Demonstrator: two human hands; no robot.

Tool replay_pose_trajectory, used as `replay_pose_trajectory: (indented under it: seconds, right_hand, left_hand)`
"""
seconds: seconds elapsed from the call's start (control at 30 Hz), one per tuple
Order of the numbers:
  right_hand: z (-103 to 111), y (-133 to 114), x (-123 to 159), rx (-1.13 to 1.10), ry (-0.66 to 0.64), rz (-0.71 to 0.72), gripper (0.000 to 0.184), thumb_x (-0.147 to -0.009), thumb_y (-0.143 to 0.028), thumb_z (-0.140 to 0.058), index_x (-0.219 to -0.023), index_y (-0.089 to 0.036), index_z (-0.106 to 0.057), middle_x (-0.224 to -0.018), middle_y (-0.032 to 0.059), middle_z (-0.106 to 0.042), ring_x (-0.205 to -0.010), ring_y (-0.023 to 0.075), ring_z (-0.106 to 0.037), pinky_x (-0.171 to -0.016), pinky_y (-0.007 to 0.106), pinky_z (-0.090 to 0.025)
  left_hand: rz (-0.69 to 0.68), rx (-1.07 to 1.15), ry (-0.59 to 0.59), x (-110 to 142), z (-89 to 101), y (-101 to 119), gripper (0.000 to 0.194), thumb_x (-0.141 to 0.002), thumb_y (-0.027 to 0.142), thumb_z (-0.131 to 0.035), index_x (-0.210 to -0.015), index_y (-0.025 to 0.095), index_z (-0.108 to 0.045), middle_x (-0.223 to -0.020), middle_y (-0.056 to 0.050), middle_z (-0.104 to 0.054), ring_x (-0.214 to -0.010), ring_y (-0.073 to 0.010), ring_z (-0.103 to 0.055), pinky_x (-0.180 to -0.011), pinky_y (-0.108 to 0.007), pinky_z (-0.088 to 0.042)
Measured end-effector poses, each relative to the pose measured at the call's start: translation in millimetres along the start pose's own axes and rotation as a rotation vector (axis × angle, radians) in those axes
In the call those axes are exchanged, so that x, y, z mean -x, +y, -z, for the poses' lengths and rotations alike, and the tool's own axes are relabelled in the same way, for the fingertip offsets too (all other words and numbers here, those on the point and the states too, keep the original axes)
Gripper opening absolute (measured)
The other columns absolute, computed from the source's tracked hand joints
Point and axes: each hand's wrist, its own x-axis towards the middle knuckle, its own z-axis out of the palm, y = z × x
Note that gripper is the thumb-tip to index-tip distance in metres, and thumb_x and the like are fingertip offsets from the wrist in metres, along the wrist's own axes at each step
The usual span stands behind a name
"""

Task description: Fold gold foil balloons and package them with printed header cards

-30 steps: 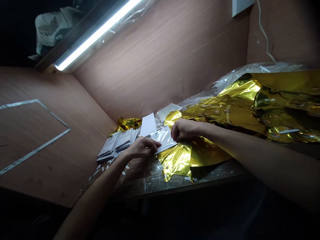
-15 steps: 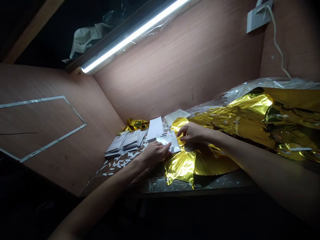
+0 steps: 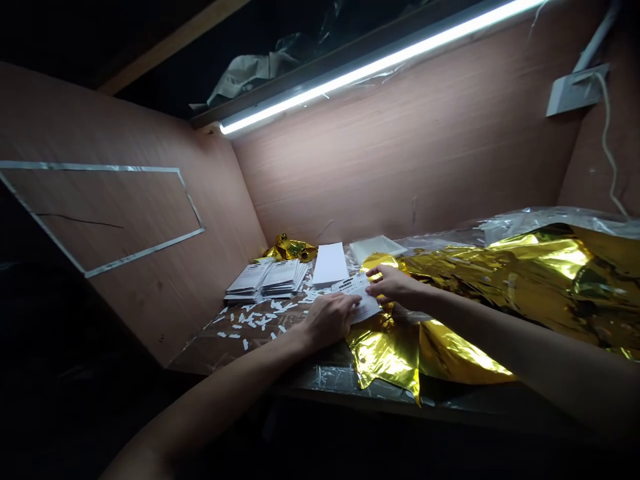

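Note:
A small clear packet with a white printed card (image 3: 361, 297) lies on the desk, on the edge of a crumpled gold foil sheet (image 3: 400, 350). My left hand (image 3: 329, 321) rests on the packet's near left side, fingers curled over it. My right hand (image 3: 393, 283) pinches its far right edge. Both forearms reach in from the bottom of the view.
Two stacks of printed packets (image 3: 267, 279) and a white card block (image 3: 330, 265) sit left of the hands. White paper strips (image 3: 255, 320) litter the plastic-covered desk (image 3: 225, 340). More gold foil under clear plastic (image 3: 540, 267) fills the right. Wooden walls (image 3: 350, 173) enclose the desk under a light tube (image 3: 370, 67).
The view has swung up and left, showing more of the left wall and lamp. Both hands stay on the packet, which has shifted slightly on the foil.

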Motion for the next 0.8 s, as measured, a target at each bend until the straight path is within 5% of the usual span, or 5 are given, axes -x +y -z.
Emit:
replay_pose_trajectory:
  seconds: [0.2,0.27,0.43,0.57,0.8]
  right_hand:
    - [-4.6,-51.7,-11.1,-0.280,-0.131,0.073,0.019,-0.078,0.000,-0.071,-0.090,-0.014,-0.064,-0.091,0.0091,-0.070,-0.081,0.0149,-0.069,-0.080,0.026,-0.060]
    - [-16.3,-70.0,-22.8,-0.355,-0.135,0.127,0.020,-0.082,-0.001,-0.069,-0.096,-0.015,-0.063,-0.097,0.0105,-0.070,-0.086,0.0162,-0.071,-0.085,0.028,-0.061]
    - [-62.8,-91.0,-80.4,-0.262,-0.199,0.096,0.008,-0.092,-0.010,-0.064,-0.098,-0.013,-0.060,-0.086,0.0103,-0.069,-0.078,0.0180,-0.072,-0.076,0.032,-0.064]
    - [-97.9,-87.9,-132.1,-0.004,-0.398,-0.049,0.010,-0.095,-0.009,-0.056,-0.086,-0.013,-0.059,-0.070,0.0057,-0.065,-0.062,0.0132,-0.065,-0.062,0.024,-0.058]
    - [-129.6,-86.2,-166.1,0.005,-0.596,-0.177,0.022,-0.091,-0.004,-0.054,-0.073,-0.016,-0.054,-0.056,-0.0002,-0.056,-0.049,0.0093,-0.051,-0.048,0.016,-0.044]
  left_hand:
    - [0.075,-0.084,0.207,0.2,31.1,-16.4,0.044,-0.090,0.032,-0.064,-0.130,0.012,-0.063,-0.118,-0.015,-0.075,-0.101,-0.0290,-0.073,-0.086,-0.043,-0.060]
    - [0.138,-0.183,0.246,-0.3,45.8,-47.7,0.034,-0.096,0.017,-0.052,-0.125,0.013,-0.068,-0.113,-0.014,-0.077,-0.096,-0.0253,-0.075,-0.087,-0.041,-0.060]
    - [0.379,-0.243,0.198,9.5,70.6,-152.1,0.040,-0.096,0.016,-0.048,-0.128,0.014,-0.072,-0.109,-0.015,-0.079,-0.097,-0.0274,-0.077,-0.092,-0.041,-0.059]
    - [0.489,-0.147,0.137,31.4,60.2,-204.0,0.040,-0.097,0.025,-0.049,-0.127,0.016,-0.074,-0.119,-0.013,-0.076,-0.102,-0.0280,-0.076,-0.096,-0.040,-0.058]
    - [0.465,0.081,-0.056,62.7,36.7,-220.5,0.039,-0.094,0.031,-0.054,-0.124,0.018,-0.076,-0.123,-0.007,-0.074,-0.110,-0.0268,-0.074,-0.102,-0.042,-0.056]
